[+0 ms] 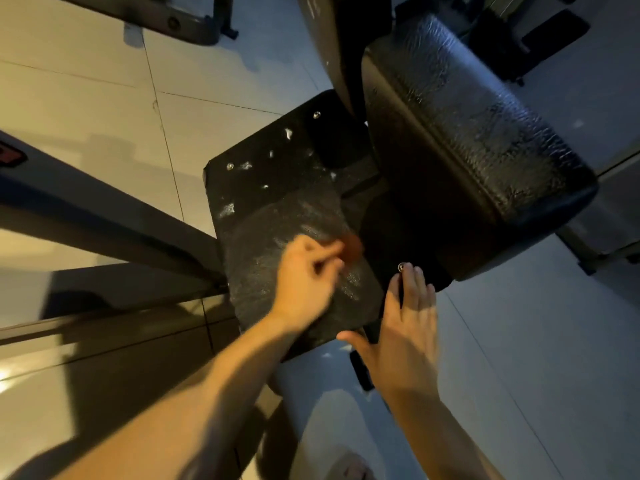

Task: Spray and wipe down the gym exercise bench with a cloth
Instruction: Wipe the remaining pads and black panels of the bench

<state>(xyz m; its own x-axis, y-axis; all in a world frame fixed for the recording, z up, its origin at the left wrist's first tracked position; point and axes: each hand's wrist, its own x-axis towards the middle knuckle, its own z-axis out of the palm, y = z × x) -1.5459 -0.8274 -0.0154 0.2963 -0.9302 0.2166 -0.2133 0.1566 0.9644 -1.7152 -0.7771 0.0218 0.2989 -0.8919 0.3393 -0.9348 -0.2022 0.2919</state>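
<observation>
A black padded bench seat (277, 202) lies below me, worn and flecked with white spots. Beside it, to the right, is the black backrest pad (467, 133), shiny and wrinkled. My left hand (304, 282) is over the seat, blurred, its fingers closed on a small reddish-orange cloth (351, 247) that presses on the seat surface. My right hand (401, 337) rests flat with fingers spread on the seat's near right edge, beside a metal stud (401, 267). No spray bottle is in view.
Pale tiled floor (104, 81) surrounds the bench. A grey metal frame beam (104, 216) runs in from the left to the seat. Another machine's frame (166, 19) stands at the top left. Dark equipment (540, 39) sits at the top right.
</observation>
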